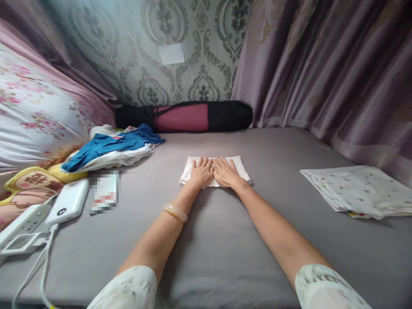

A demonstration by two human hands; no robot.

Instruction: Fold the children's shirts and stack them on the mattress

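A folded white cloth [237,164], possibly a garment, lies flat on the grey bed sheet [231,231] in the middle of the view. My left hand [202,172] rests palm down on its left half, fingers stretched out and pointing away from me. Beside it, my right hand [224,171] lies flat on the right half with the fingers spread. The two hands touch or nearly touch at the thumbs. Both cover much of the cloth, so its kind cannot be made out. A pale bangle [175,213] circles my left forearm.
Folded patterned white fabric [360,186] lies at the right. At the left are a heap of clothes with a blue garment [109,148], a white power bank [69,199], a power strip [24,225] with cables, and a blurred packet [104,192]. A long black-and-maroon bag [183,116] lines the wall.
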